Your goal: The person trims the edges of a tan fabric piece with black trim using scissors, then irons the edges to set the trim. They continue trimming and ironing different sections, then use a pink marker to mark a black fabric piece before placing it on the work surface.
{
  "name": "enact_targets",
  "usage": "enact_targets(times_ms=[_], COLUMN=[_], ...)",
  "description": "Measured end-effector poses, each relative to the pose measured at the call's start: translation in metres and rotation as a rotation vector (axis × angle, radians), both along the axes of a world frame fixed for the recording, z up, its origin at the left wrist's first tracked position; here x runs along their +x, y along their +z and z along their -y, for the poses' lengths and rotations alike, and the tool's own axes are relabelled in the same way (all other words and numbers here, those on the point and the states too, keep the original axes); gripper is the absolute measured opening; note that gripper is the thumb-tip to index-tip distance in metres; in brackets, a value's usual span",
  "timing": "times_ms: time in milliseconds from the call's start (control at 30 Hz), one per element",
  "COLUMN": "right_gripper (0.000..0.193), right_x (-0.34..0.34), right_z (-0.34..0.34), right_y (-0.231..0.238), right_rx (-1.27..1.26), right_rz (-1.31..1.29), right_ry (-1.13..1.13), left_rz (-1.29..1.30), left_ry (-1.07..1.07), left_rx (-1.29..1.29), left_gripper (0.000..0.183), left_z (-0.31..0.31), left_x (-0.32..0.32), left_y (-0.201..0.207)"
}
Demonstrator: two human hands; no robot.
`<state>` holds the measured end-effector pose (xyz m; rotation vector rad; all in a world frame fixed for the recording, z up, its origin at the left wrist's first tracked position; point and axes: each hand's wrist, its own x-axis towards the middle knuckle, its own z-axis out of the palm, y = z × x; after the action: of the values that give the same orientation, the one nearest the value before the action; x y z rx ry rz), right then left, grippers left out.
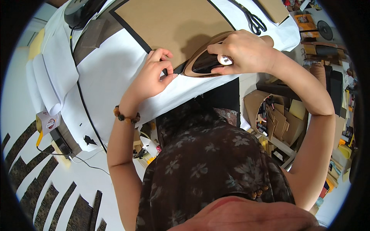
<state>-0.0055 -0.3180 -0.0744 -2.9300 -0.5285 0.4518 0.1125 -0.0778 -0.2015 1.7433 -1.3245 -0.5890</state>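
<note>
A tan board (175, 25) with a black edging (135, 34) lies on the white-covered table. My right hand (246, 50), fingers wrapped round the handle, holds what looks like a brown clothes iron (187, 70) with a dark middle. Its pointed tip faces left, at the board's near edge. Close to that tip, my left hand (154, 73) has its fingers curled and its thumb against the black edging at the near corner. A beaded bracelet (126, 117) circles my left wrist.
Black scissors (254, 22) lie at the far right of the table. A black cable (81, 96) runs down the left side past rolled white sheets (42, 86). Dark patterned strips (46, 173) lie at lower left. A cardboard box (254, 107) of scraps stands at right.
</note>
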Motion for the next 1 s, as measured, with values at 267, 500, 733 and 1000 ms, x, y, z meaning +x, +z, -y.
enact_targets(times_ms=[267, 500, 733, 1000], right_gripper=[0.039, 0.034, 0.034, 0.033], right_x=[-0.003, -0.004, -0.004, -0.003], right_z=[-0.013, -0.026, -0.042, -0.052], right_y=[-0.003, -0.002, 0.001, 0.003], right_rx=[0.05, 0.035, 0.04, 0.004], right_rz=[0.021, 0.009, -0.002, -0.02], right_ry=[-0.009, -0.073, -0.103, -0.173], left_rz=[0.067, 0.058, 0.086, 0.054], left_ry=[-0.018, -0.031, -0.033, -0.013], left_rx=[-0.023, -0.024, -0.067, -0.059], left_gripper=[0.018, 0.018, 0.023, 0.022], left_z=[0.002, 0.002, 0.001, 0.003], left_x=[0.001, 0.004, 0.009, 0.011], left_y=[-0.01, -0.012, -0.011, -0.015])
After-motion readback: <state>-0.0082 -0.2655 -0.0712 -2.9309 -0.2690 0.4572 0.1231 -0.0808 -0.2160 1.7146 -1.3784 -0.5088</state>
